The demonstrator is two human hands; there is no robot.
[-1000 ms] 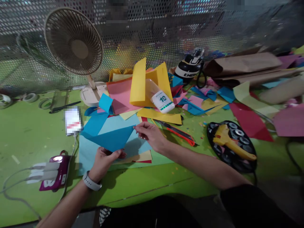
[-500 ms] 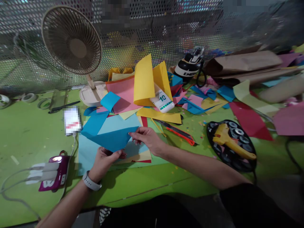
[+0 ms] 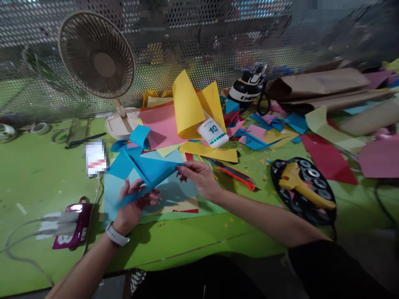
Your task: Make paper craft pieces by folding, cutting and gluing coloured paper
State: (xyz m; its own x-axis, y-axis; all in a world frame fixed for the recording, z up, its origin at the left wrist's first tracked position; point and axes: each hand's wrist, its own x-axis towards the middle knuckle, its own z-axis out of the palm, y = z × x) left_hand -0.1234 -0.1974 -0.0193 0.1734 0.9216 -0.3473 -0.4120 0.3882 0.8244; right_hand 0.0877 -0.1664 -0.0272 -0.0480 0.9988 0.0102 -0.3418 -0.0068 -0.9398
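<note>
Left hand (image 3: 132, 205): fingers curled around the lower edge of the folded blue paper sheet (image 3: 149, 170). Right hand (image 3: 199, 178): pinching its right corner. The paper is held tilted just above a pale blue sheet (image 3: 181, 189) lying on the green surface (image 3: 187, 241). Judged light, limp and easily creased, so best gripped at edges and corners. An orange utility knife (image 3: 237, 175) lies near the Right hand.

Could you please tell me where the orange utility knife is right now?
In the head view, the orange utility knife lies on the green table, just beyond the right hand, left of the yellow glue gun.
</note>
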